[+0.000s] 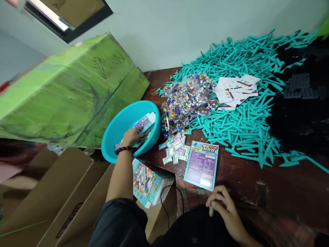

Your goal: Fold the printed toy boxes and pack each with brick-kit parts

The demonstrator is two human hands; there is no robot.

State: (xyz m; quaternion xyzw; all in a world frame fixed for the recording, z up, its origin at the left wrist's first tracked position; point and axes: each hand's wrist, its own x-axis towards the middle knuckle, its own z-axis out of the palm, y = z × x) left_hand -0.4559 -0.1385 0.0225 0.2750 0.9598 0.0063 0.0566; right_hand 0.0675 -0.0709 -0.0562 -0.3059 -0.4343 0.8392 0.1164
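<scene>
Head view: left hand [131,136] inside a round turquoise plastic basin [114,128] of printed cardboard packets [147,122].
Its fingers curl onto the packets, hold unclear; the right hand [227,207], half open, empty, is just beside a flat purple printed box [201,166] at the basin's four o'clock; clear plastic bags of multicoloured pieces [189,99] lie at two.

Whether anything is held by the left hand [131,137] cannot be told; the green box [69,96] is cut off at left.
</scene>
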